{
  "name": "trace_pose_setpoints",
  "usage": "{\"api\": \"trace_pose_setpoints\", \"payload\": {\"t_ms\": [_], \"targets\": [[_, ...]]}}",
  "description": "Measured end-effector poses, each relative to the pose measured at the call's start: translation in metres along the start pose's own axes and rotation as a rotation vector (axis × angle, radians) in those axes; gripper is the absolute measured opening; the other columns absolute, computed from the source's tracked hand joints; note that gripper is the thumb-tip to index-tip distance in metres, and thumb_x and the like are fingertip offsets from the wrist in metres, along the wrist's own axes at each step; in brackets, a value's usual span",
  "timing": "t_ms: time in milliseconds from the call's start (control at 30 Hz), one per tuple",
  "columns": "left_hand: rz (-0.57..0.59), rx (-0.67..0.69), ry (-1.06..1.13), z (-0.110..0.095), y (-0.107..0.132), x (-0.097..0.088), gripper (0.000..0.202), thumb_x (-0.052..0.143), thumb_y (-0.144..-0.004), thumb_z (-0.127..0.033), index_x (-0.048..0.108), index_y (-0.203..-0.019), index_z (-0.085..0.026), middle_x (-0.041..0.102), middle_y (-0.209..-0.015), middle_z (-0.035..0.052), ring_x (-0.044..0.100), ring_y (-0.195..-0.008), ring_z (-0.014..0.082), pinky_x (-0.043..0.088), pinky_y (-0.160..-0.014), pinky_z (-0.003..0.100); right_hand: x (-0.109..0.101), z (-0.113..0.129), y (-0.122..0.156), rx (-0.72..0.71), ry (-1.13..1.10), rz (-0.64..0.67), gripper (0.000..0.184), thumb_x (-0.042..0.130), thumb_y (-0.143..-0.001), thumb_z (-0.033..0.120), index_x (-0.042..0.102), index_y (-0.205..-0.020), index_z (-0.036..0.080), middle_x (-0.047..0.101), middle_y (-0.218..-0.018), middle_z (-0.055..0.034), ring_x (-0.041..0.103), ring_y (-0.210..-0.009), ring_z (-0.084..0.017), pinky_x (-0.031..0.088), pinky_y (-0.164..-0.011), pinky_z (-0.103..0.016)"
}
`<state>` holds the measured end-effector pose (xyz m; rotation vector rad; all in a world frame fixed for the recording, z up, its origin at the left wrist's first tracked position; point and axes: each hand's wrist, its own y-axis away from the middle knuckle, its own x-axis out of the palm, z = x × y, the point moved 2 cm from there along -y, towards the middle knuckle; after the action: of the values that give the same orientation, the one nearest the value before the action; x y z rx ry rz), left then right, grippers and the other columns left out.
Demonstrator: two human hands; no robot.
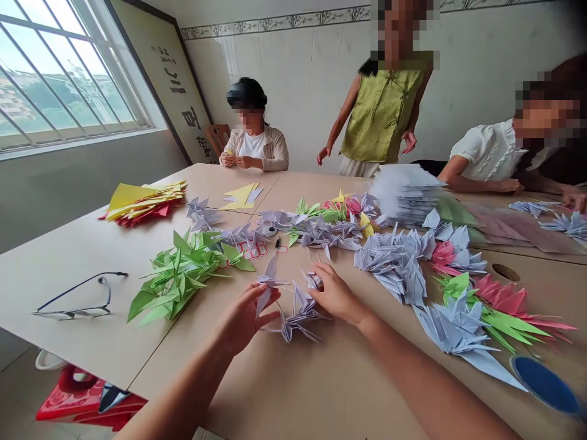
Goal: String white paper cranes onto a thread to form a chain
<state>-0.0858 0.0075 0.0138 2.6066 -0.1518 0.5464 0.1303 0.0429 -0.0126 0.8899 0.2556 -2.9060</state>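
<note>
The person's left hand [239, 316] grips a pale lavender, pointed folded-paper crane [269, 281] between thumb and fingers, above the tan tabletop [293, 391]. The right hand [337, 294] pinches the upper end of a small lavender folded-paper cluster [300, 315] lying just beside it. A spiky bright-green folded-paper heap [178, 275] sits farther left.

Folded paper cluster [300, 315] is pale lavender, leafy paper heap [177, 275] bright green, sheet pile [144, 198] yellow over red, counter [298, 385] tan, sleeveless top [385, 113] olive green, wall border [293, 21] dark leaf pattern on pale
</note>
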Motion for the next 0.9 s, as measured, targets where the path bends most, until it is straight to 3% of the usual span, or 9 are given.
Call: {"api": "trace_pose_setpoints", "payload": {"t_ms": [167, 267, 333, 400, 667, 900], "targets": [[0.068, -0.047, 0.020, 0.010, 0.016, 0.015, 0.019, 0.077, -0.070, -0.035, 0.066, -0.083, -0.026, 0.070, -0.096, 0.0055, 0.065, -0.108, 0.0272, 0.051, -0.096, 0.045, -0.028, -0.004, 0.018, 0.031, -0.115, 0.008, 0.026, 0.064, -0.076, 0.011, 0.066, -0.102, 0.017, 0.055, -0.131, -0.0098, 0.051, -0.124, -0.027, 0.047, -0.097, -0.042], [0.087, 0.037, 0.053, -0.005, 0.013, 0.025, 0.016, 0.074, -0.071, -0.033, 0.067, -0.084, -0.028, 0.071, -0.095, 0.0025, 0.064, -0.109, 0.0256, 0.049, -0.101, 0.044, -0.045, -0.002, 0.028, 0.070, -0.213, 0.014, 0.035, 0.057, -0.074, 0.013, 0.063, -0.108, 0.020, 0.063, -0.117, -0.0065, 0.065, -0.095, -0.020, 0.053, -0.075, -0.031], [0.104, 0.083, 0.062, -0.014, 0.007, 0.034, 0.014, 0.072, -0.071, -0.031, 0.067, -0.084, -0.029, 0.072, -0.094, 0.0020, 0.064, -0.108, 0.0257, 0.049, -0.101, 0.044, -0.053, 0.000, 0.033, 0.093, -0.278, 0.012, 0.038, 0.055, -0.077, 0.018, 0.059, -0.114, 0.020, 0.068, -0.099, -0.0031, 0.064, -0.073, -0.016, 0.051, -0.062, -0.026], [0.123, 0.105, 0.052, -0.017, -0.001, 0.046, 0.014, 0.072, -0.071, -0.029, 0.068, -0.084, -0.028, 0.072, -0.091, 0.0020, 0.065, -0.104, 0.0250, 0.049, -0.099, 0.043, -0.058, 0.003, 0.037, 0.104, -0.332, -0.004, 0.038, 0.056, -0.078, 0.023, 0.057, -0.116, 0.019, 0.068, -0.088, -0.0007, 0.061, -0.065, -0.014, 0.049, -0.058, -0.025], [0.249, 0.034, -0.099, 0.018, -0.023, 0.096, 0.023, 0.077, -0.072, -0.030, 0.068, -0.091, -0.020, 0.074, -0.089, 0.0084, 0.068, -0.088, 0.0235, 0.048, -0.089, 0.038, -0.060, 0.001, 0.046, 0.098, -0.427, -0.064, 0.033, 0.064, -0.079, 0.032, 0.061, -0.109, 0.019, 0.071, -0.091, -0.0036, 0.066, -0.080, -0.019, 0.054, -0.073, -0.032], [0.220, 0.059, -0.094, 0.011, -0.033, 0.119, 0.022, 0.072, -0.076, -0.020, 0.064, -0.096, -0.017, 0.072, -0.083, 0.0046, 0.067, -0.073, 0.0177, 0.049, -0.074, 0.030, -0.056, 0.000, 0.043, 0.067, -0.465, -0.052, 0.037, 0.065, -0.083, 0.037, 0.060, -0.116, 0.021, 0.074, -0.102, -0.0069, 0.072, -0.090, -0.024, 0.058, -0.081, -0.038]]}}
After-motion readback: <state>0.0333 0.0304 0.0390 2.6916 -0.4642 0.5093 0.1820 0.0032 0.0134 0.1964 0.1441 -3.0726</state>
